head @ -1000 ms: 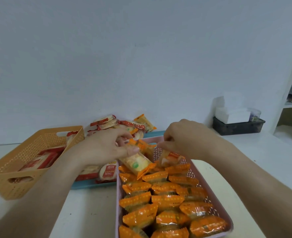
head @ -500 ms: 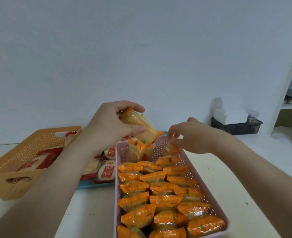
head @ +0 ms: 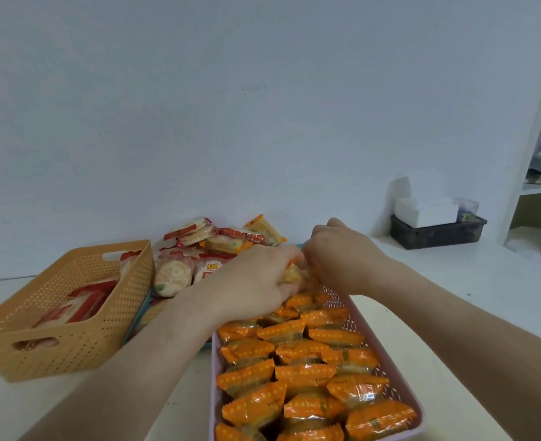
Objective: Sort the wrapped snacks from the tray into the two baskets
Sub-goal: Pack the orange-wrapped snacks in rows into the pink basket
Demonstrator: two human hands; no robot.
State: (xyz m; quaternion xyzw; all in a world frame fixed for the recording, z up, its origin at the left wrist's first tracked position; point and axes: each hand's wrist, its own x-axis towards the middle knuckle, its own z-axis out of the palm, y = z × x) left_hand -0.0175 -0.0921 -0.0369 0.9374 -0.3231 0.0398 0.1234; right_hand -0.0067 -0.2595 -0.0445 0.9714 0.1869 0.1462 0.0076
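Observation:
A pink basket (head: 402,389) in front of me holds several orange-wrapped snacks (head: 304,375) in rows. My left hand (head: 253,281) grips an orange-wrapped snack (head: 292,274) at the basket's far end. My right hand (head: 342,253) sits right beside it with curled fingers at the same spot; what it holds is hidden. An orange basket (head: 71,313) at the left holds red-wrapped snacks (head: 78,305). Behind the hands, a teal tray (head: 144,308) carries a pile of mixed red and orange wrapped snacks (head: 211,240).
A dark box (head: 438,230) with white items stands at the back right by the wall. A white shelf unit (head: 536,173) rises at the far right. The white table (head: 453,294) runs under everything.
My left hand came down from its raised position with the orange snack to the far end of the pink basket. My right hand stayed at that end, now touching the left hand.

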